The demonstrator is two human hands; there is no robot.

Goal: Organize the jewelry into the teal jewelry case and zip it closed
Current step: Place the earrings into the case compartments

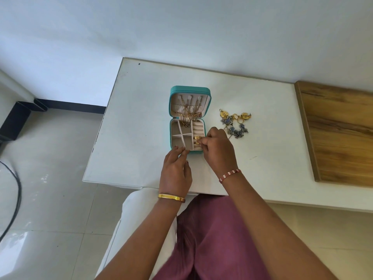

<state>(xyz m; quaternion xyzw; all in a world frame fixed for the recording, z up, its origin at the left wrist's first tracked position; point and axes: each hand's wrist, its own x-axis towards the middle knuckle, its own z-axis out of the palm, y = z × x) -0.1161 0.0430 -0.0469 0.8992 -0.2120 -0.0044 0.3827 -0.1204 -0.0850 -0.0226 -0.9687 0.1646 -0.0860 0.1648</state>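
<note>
The teal jewelry case lies open on the white table, its lid standing up at the back with gold chains hanging in it. The cream tray below has small compartments and a ring roll with a gold ring in it. My right hand pinches a small gold ring at the ring roll on the case's right side. My left hand rests its fingertips on the case's front edge. A heap of gold and blue-silver jewelry lies on the table right of the case.
A wooden board lies on the right part of the table. A white seat edge and maroon trousers fill the lower view. Tiled floor and a black cable are at the left.
</note>
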